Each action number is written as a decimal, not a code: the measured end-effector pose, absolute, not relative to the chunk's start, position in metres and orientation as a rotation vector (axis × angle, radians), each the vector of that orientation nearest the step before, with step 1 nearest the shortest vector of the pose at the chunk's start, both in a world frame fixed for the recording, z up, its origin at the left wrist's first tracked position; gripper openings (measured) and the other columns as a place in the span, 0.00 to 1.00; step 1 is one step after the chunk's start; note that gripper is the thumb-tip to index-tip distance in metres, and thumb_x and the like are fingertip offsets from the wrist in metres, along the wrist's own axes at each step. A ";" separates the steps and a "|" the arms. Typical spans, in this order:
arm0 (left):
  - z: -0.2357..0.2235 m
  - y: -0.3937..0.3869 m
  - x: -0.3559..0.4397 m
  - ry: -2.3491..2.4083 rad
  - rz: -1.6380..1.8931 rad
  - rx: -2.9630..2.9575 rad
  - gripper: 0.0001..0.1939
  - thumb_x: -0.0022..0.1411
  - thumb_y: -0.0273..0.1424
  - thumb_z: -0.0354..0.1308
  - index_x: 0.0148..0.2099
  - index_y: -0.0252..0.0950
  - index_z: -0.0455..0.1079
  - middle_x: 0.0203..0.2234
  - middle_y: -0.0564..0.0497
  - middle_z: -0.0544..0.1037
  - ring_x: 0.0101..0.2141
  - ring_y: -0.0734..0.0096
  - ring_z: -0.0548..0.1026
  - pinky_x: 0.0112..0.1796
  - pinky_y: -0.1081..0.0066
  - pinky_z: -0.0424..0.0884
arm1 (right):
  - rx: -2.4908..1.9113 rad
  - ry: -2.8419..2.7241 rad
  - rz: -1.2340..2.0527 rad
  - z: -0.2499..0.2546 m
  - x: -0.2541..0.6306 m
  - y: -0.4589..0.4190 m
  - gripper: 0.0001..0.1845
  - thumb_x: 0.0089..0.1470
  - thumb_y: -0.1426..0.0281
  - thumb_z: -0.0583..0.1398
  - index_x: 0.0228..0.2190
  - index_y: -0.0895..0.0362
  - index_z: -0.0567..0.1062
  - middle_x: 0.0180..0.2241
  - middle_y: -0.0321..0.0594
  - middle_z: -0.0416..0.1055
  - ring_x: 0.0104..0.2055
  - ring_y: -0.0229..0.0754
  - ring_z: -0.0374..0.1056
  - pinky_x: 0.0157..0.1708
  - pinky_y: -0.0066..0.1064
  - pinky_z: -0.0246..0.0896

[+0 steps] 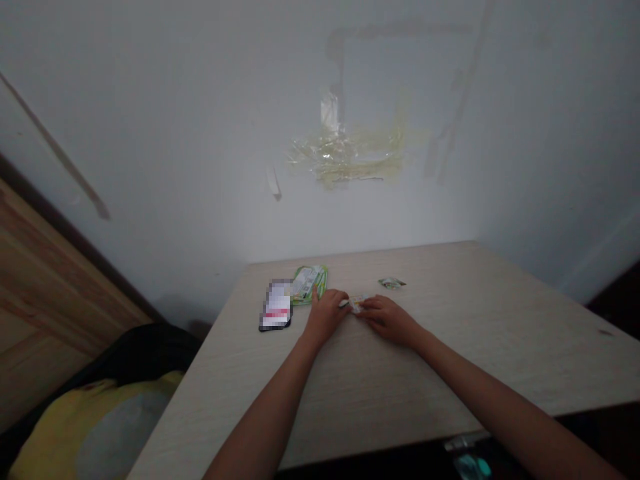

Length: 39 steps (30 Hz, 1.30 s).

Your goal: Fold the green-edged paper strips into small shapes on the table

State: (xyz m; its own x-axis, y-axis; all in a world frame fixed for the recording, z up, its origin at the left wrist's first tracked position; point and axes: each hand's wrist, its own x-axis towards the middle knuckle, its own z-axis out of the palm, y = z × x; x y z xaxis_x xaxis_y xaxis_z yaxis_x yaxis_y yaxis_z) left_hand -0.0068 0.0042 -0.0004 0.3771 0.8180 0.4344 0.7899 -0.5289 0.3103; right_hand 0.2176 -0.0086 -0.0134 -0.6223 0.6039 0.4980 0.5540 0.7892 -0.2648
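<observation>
**Left hand and right hand meet at a small white piece with yellow print**

A yellow-and-grey soft object sits left of the pale wood-grain table. On the tabletop lies a flat, dark-edged phone with a blurred screen, and just beside it a glossy green-and-white packet. Next, the left hand's fingers pinch the printed piece's left end, low over the table; the right hand's bent fingers grip its right end. Beyond that hand lies a small green-and-white scrap.

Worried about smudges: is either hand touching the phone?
No; bare tabletop shows between the phone and the left hand, and the right hand is farther off.
</observation>
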 end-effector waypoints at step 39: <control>0.000 0.006 -0.017 1.349 0.672 2.853 0.11 0.65 0.41 0.53 0.45 0.54 0.76 0.44 0.58 0.81 0.53 0.58 0.69 0.60 0.37 0.28 | -0.879 -2.557 0.176 -0.003 0.225 0.012 0.18 0.59 0.74 0.54 0.49 0.55 0.74 0.48 0.46 0.74 0.48 0.45 0.69 0.50 0.40 0.63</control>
